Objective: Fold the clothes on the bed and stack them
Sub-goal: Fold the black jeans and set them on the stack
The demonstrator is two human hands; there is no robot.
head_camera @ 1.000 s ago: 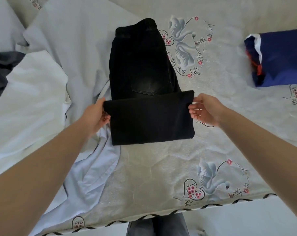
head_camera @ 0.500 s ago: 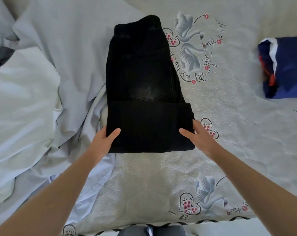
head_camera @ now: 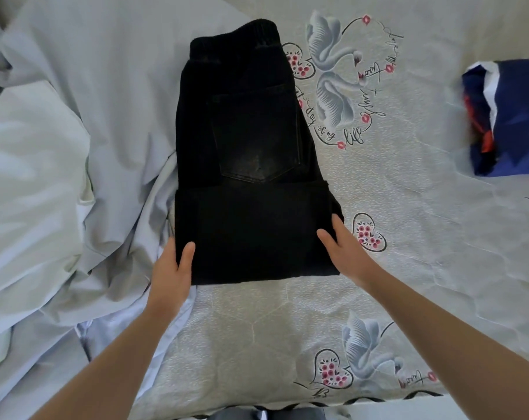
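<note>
Black jeans lie on the bed, waistband at the far end and a back pocket facing up. Their leg part is folded over into a flat band at the near end. My left hand holds the near left corner of that band, thumb on top and fingers under the edge. On the near right corner is my right hand, thumb on top and fingers along the band's side edge.
A pile of pale blue and white clothes covers the left side of the bed, touching the jeans. A folded navy garment with red and white lies at the far right. The bed's front edge runs close below.
Both hands have let go of the folded band's far corners and slid back to its near corners. The band now lies flat on the jeans.
</note>
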